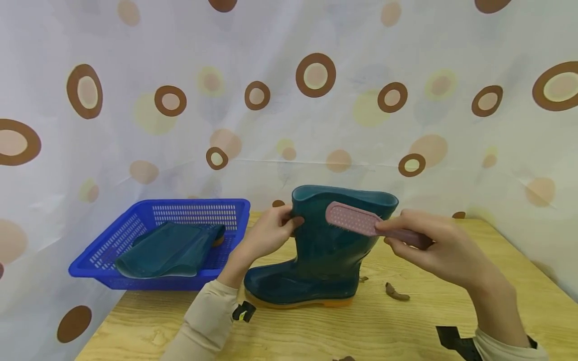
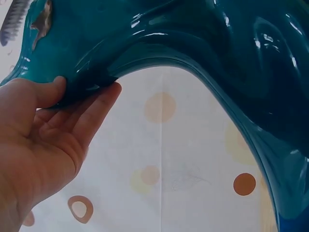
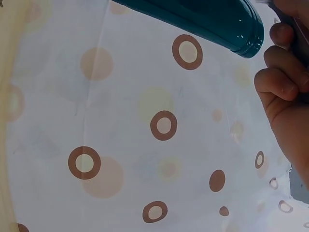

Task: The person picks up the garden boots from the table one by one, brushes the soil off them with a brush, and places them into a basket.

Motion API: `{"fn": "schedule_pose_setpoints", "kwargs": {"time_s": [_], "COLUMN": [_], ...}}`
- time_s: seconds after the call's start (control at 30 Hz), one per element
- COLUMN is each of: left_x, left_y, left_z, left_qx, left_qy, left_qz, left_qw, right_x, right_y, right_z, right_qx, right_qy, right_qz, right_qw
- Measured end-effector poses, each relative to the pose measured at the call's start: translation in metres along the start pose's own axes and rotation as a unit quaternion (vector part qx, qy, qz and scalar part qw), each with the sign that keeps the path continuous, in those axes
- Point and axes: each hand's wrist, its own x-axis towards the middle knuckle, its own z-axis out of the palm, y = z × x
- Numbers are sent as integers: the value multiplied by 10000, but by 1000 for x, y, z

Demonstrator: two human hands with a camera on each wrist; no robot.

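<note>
A dark teal rain boot (image 1: 325, 250) with a tan sole stands upright on the wooden table, toe to the left. My left hand (image 1: 271, 230) pinches the front of its shaft near the top, thumb on the near side; the left wrist view shows this hand (image 2: 53, 121) under the boot's edge. In my right hand (image 1: 433, 245) is the handle of a pink hairbrush (image 1: 352, 218), its head in front of the upper shaft. Whether the bristles touch the boot, I cannot tell. A brown clump (image 2: 42, 21) clings to the shaft in the left wrist view.
A blue plastic basket (image 1: 158, 283) at the left holds a second teal boot (image 1: 169, 250) lying on its side. Brown bits (image 1: 396, 292) lie on the table (image 1: 429, 321) right of the standing boot. Behind hangs a white curtain (image 1: 280, 120) with brown circles.
</note>
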Motion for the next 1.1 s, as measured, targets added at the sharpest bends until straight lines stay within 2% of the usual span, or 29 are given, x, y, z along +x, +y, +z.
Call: {"fn": "schedule_pose_setpoints", "kwargs": {"time_s": [0.07, 0.17, 0.37, 0.63, 0.93, 1.1], "left_x": [0, 0, 0, 0, 1, 1], "left_y": [0, 0, -1, 0, 1, -1], "left_z": [0, 1, 1, -1, -2, -2], "left_qx": [8, -17, -105, -27, 10, -135], "left_qy": [-42, -98, -165, -259, -267, -285], "left_qz": [-3, -11, -38, -70, -108, -121], "left_qw": [10000, 10000, 9998, 9996, 9996, 9994], "right_x": [1, 3, 3, -5, -4, -3], "right_y": [0, -1, 1, 16, 13, 10], "right_z": [0, 0, 1, 8, 13, 15], "right_qx": [-110, -269, -282, -239, -315, -311], "right_qy": [296, 502, 525, 195, -622, -782], "right_qz": [-188, -241, -217, 33, 640, 803], "right_qw": [9993, 9981, 9980, 9995, 9955, 9932]}}
